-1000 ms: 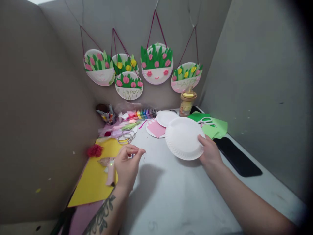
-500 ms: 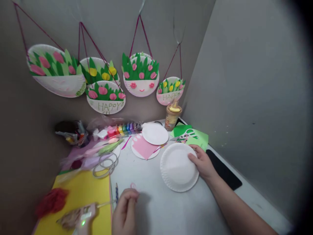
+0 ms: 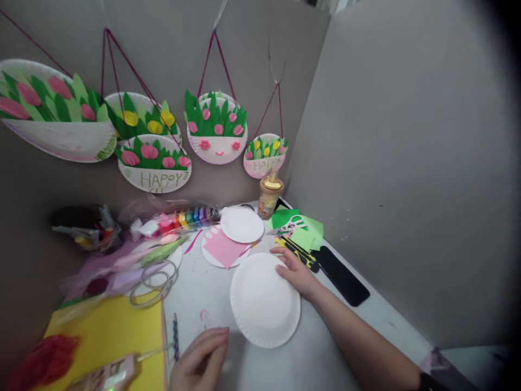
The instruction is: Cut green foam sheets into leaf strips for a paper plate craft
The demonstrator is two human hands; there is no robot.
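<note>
White and round, a paper plate sits gripped in the right hand. Beside the curled left hand, contents unclear, lies a pencil.

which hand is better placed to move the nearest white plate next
Probably the right hand: its thumb lies over the upper-right rim of the nearest white plate. The left hand is off to the plate's left, fingers curled, apparently not touching it.

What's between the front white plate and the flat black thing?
In the head view, your right hand is between the front white plate and the flat black thing. A yellow-and-black tool lies there too.
</note>
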